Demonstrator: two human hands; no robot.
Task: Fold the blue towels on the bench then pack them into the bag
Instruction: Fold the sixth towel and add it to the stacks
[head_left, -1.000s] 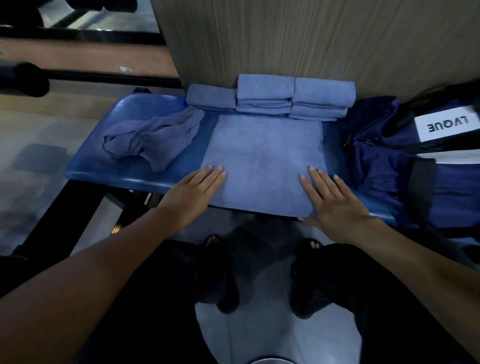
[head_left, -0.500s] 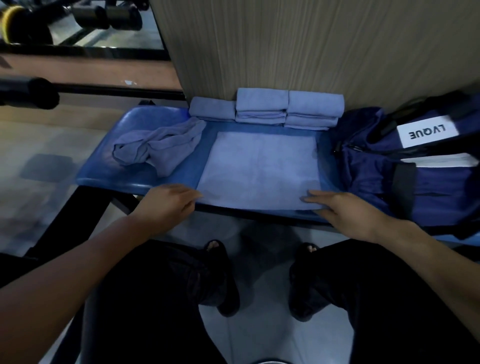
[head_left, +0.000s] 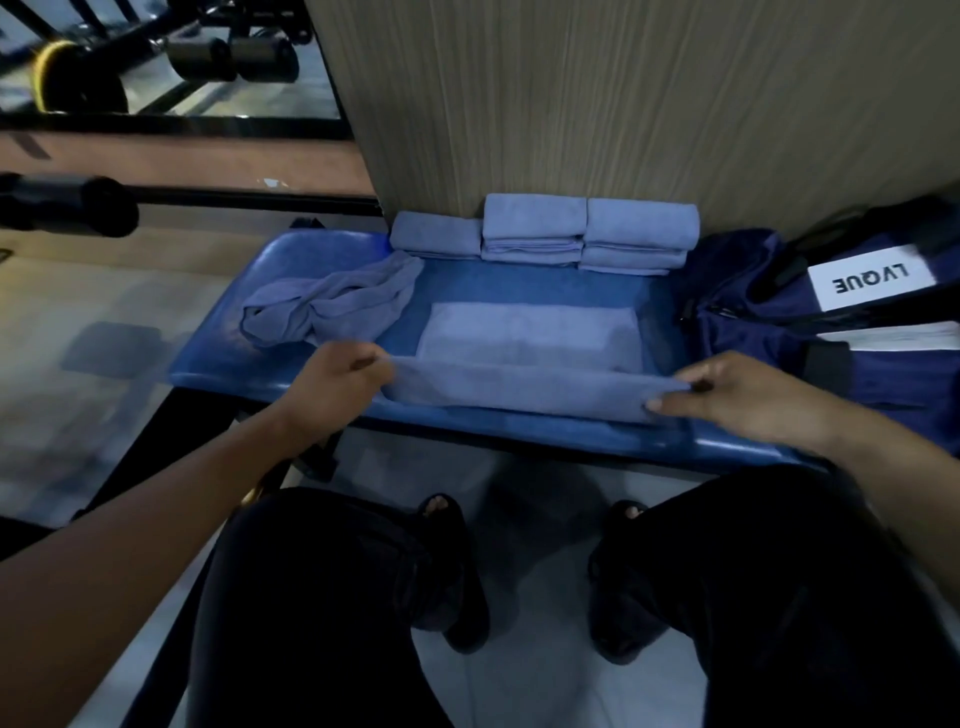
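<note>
The blue padded desk (head_left: 218, 358) is the landmark, set against a wood-grain wall. At its right end sits the dark blue bag (head_left: 810, 332), its white label facing the wall; its opening is not clear from this view, but it is within reach, probably for packing. Along the desk's back edge, against the wall, folded towels (head_left: 540, 228) sit in a row, likely parked out of the working space. On the desk's middle lies the flat towel (head_left: 524, 338), its near edge lifted off the surface, seemingly to be folded away from the person. Toward the desk's left end a crumpled towel (head_left: 332, 306) waits, unfolded. At the desk's front edge, the left hand (head_left: 337, 384) pinches the flat towel's near-left corner and the right hand (head_left: 737, 395) pinches its near-right corner.
</note>
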